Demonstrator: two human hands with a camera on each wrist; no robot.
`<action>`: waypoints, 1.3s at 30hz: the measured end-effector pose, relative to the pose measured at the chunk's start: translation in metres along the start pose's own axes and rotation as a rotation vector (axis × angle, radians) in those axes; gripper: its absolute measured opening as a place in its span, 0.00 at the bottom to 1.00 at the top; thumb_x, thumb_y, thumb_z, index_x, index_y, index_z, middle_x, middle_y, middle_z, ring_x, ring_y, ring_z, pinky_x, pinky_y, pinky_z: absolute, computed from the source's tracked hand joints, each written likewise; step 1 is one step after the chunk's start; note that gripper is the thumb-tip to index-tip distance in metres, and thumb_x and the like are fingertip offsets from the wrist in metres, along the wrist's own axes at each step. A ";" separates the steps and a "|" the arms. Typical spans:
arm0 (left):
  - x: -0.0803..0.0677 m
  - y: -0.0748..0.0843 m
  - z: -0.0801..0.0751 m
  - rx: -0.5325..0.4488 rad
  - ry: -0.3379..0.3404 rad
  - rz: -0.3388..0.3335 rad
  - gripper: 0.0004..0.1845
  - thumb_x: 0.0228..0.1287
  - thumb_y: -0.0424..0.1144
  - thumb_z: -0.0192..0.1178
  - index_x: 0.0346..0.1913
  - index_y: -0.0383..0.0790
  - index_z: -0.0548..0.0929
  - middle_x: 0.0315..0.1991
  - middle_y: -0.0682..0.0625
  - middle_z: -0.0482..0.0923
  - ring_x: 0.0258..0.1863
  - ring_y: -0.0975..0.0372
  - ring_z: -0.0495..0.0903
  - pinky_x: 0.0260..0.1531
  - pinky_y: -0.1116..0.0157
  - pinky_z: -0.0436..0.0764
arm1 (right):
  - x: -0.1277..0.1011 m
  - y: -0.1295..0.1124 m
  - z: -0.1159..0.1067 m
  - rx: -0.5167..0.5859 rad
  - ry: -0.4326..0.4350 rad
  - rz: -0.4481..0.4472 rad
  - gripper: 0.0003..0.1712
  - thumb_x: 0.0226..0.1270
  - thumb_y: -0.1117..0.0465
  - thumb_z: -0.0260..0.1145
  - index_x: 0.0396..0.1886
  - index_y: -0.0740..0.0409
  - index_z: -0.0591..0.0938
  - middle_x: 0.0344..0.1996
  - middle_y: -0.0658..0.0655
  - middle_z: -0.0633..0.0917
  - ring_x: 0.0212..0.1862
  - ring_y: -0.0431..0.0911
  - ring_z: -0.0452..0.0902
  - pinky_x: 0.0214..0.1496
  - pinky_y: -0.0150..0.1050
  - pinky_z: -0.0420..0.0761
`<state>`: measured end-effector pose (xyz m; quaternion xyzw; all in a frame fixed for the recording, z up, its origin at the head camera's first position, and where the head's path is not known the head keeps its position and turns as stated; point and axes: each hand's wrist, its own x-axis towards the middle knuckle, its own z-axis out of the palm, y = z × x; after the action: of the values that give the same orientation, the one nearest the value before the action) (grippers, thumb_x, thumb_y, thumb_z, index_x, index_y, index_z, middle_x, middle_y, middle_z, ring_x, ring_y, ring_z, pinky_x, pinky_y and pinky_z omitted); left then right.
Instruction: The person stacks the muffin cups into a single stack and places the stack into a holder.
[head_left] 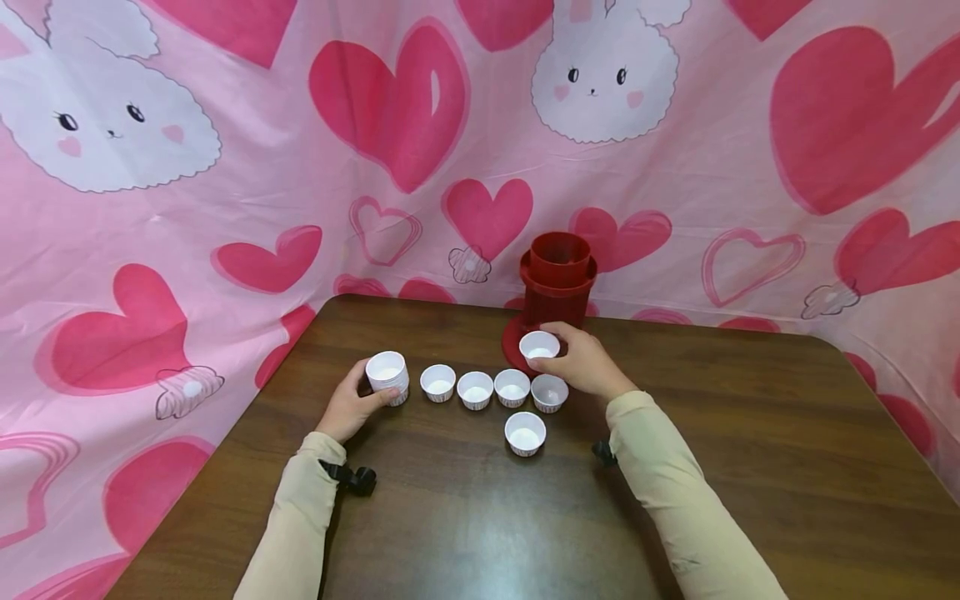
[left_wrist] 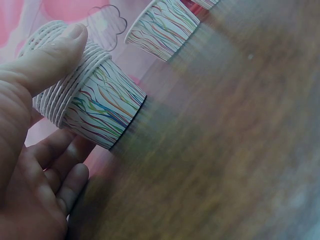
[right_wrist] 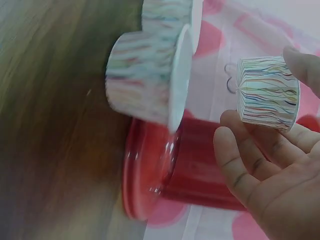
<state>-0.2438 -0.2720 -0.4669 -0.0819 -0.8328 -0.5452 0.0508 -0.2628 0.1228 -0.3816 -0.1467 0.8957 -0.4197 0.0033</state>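
Note:
My left hand (head_left: 358,402) grips a nested stack of white paper cups (head_left: 387,376) standing on the brown table (head_left: 750,467). In the left wrist view the thumb (left_wrist: 47,62) lies over the stack's (left_wrist: 95,102) rims, and the cup sides show coloured wavy lines. My right hand (head_left: 573,360) pinches a single paper cup (head_left: 539,345) just above the table, in front of a red cylindrical container (head_left: 558,283). That cup (right_wrist: 267,92) sits between thumb and fingers (right_wrist: 240,160) in the right wrist view. Several loose cups (head_left: 476,390) stand in a row between my hands, and one more cup (head_left: 525,433) is nearer me.
The red container's round base (right_wrist: 150,185) rests at the table's far edge. A pink cloth (head_left: 187,250) with hearts and rabbits hangs behind and to both sides. Bare table surface lies near me and to the right.

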 end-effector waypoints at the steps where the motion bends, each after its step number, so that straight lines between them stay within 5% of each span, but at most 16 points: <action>1: 0.000 0.000 0.000 -0.002 0.000 -0.001 0.36 0.62 0.37 0.72 0.70 0.33 0.67 0.62 0.34 0.72 0.61 0.46 0.70 0.63 0.47 0.66 | 0.001 -0.002 0.001 0.001 -0.005 0.002 0.39 0.60 0.54 0.76 0.68 0.63 0.74 0.62 0.64 0.79 0.61 0.60 0.72 0.65 0.60 0.69; 24: -0.002 0.001 -0.001 -0.019 0.000 -0.010 0.35 0.62 0.37 0.72 0.69 0.33 0.68 0.62 0.34 0.72 0.61 0.46 0.70 0.64 0.48 0.65 | 0.025 -0.058 0.052 0.023 -0.064 -0.141 0.35 0.59 0.53 0.77 0.65 0.57 0.78 0.57 0.56 0.82 0.55 0.50 0.77 0.62 0.48 0.75; 39: -0.001 0.001 -0.001 -0.029 0.000 -0.002 0.36 0.61 0.37 0.72 0.69 0.34 0.68 0.61 0.35 0.73 0.60 0.46 0.71 0.63 0.48 0.67 | 0.036 -0.091 0.081 -0.003 -0.100 -0.184 0.38 0.61 0.55 0.77 0.69 0.59 0.76 0.61 0.59 0.81 0.59 0.51 0.76 0.64 0.46 0.74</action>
<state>-0.2429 -0.2721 -0.4658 -0.0820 -0.8250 -0.5571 0.0490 -0.2633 -0.0028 -0.3614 -0.2490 0.8779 -0.4090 0.0093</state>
